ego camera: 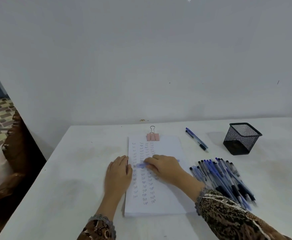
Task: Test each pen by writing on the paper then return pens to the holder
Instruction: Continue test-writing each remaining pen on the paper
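Plastic, slim and light is my read of the blue pen point(141, 165) in your right hand point(165, 168). It sits low over the middle of the paper point(167, 196), its tip toward the left. Your fingers curl round it, though blur hides exactly how they sit on the barrel. Your left hand point(119, 172) lies flat with straight fingers, pressing the paper's left edge.

A pen like this should be stiff and weigh next to nothing, and its smooth barrel may roll or slip in a loose grip. Take hold low, near the tip; on some pens in the loose pile point(223, 181) to your right a dark sleeve shows there, probably rubber. That low grip gives the most control for writing.

The paper is a thin, floppy stack, held only by a pink binder clip point(153, 137) at its far edge. It would likely skate on the white table point(72, 170) without your palm on it.

The black mesh holder point(242, 138) stands upright at the far right, well apart from the paper. It looks light enough to tip or slide, so lower each pen in end first. Two pens point(196, 139) lie side by side between the paper and the holder.
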Available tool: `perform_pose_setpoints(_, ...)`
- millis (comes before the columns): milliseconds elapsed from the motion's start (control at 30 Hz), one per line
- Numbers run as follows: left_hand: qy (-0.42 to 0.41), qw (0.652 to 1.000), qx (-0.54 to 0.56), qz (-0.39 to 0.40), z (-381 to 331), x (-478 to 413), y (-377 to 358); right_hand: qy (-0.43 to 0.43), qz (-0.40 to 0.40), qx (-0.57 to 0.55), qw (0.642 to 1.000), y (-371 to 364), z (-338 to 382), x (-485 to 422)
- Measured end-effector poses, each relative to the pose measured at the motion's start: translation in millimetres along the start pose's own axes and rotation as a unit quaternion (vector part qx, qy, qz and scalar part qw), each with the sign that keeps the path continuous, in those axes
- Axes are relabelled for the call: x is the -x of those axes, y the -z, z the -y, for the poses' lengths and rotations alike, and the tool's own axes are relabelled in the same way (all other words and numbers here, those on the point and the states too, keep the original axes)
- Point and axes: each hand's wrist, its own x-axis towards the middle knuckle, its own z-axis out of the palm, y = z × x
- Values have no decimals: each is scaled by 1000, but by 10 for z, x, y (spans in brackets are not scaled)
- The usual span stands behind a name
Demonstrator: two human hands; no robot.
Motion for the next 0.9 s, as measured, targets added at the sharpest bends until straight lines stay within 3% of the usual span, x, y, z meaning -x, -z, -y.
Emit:
perform_pose_setpoints(200, -11, 1000, 10, 0, -15, 14, 31, -31, -5, 70, 997, -33, 25, -31)
perform_pose_setpoints(433, -12, 1000, 8, 1, -15, 11, 24, -46, 24, 45, 998, -29, -72, -13)
perform_pose_setpoints(667, 3, 1000, -6, 7, -33, 2, 30, -117, 132, 63, 982, 98, -93, -107)
perform_pose_setpoints(900, 15, 999, -20, 22, -37, -2, 32, -112, 186, 99, 971, 127, -85, -211)
